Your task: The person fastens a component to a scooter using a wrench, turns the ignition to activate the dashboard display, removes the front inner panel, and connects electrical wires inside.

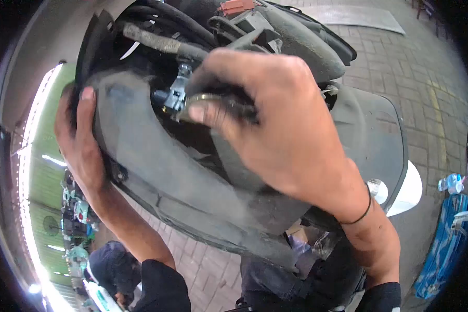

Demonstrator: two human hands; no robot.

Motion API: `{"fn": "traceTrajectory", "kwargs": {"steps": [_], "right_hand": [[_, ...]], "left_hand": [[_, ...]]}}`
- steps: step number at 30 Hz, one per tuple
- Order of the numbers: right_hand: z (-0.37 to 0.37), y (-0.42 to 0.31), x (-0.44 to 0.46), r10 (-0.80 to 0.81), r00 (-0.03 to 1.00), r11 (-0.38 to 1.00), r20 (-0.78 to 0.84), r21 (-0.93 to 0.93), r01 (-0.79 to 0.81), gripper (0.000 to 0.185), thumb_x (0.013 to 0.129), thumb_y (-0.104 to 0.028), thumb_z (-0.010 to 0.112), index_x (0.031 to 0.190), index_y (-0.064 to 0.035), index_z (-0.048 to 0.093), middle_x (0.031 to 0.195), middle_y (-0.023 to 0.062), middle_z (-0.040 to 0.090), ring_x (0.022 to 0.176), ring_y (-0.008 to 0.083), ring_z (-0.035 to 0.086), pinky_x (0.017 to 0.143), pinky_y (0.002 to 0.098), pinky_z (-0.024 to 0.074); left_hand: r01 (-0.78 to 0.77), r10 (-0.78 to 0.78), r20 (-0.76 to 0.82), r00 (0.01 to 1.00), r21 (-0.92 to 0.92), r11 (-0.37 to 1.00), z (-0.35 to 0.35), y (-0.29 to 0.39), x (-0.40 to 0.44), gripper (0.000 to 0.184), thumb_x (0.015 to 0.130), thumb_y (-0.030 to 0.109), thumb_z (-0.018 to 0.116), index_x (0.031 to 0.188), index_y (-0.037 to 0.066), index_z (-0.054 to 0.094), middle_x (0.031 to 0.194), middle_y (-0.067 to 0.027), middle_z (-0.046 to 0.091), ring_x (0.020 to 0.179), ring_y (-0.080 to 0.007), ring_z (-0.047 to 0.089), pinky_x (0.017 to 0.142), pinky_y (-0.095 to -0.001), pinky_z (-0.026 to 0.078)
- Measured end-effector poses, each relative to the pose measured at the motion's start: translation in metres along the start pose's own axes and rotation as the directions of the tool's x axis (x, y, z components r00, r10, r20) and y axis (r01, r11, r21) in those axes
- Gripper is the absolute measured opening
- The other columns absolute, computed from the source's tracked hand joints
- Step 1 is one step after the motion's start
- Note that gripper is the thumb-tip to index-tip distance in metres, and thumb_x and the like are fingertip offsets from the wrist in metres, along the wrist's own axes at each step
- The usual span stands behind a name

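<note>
A dusty grey plastic scooter panel, with a dark rim, spans the middle of the head view. My left hand is closed around its left edge, with the thumb on the inner face. Above the cavity, my right hand pinches a dull greenish-brown piece, blurred and partly covered by the fingers. Right beside those fingertips sits a shiny metal fitting inside the opening. A worn, grey-wrapped hose or cable runs just above it. What lies under my right palm is hidden.
Black cables and an orange-red part are at the top. Another person in a dark cap is at lower left. On the brick paving at right are a plastic bottle and a blue item.
</note>
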State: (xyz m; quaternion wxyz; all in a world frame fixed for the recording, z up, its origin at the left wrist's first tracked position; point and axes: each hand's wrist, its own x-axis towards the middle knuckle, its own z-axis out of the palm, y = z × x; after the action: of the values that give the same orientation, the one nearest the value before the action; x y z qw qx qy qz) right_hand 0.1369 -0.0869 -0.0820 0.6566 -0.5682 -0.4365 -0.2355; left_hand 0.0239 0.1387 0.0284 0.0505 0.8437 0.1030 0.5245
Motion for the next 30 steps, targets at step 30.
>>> {"fn": "traceTrajectory", "kwargs": {"steps": [30], "right_hand": [[0.012, -0.083, -0.071, 0.046, 0.991, 0.953, 0.123, -0.302, -0.007, 0.072, 0.064, -0.038, 0.096, 0.128, -0.0178, 0.072, 0.135, 0.0181, 0.062, 0.115, 0.0398, 0.066, 0.095, 0.0488, 0.0546]], "left_hand": [[-0.229, 0.237, -0.125, 0.964, 0.076, 0.971, -0.01, 0.02, -0.007, 0.041, 0.101, 0.034, 0.066, 0.124, 0.001, 0.069, 0.121, -0.0193, 0.072, 0.112, -0.0349, 0.066, 0.101, -0.0432, 0.047]]}}
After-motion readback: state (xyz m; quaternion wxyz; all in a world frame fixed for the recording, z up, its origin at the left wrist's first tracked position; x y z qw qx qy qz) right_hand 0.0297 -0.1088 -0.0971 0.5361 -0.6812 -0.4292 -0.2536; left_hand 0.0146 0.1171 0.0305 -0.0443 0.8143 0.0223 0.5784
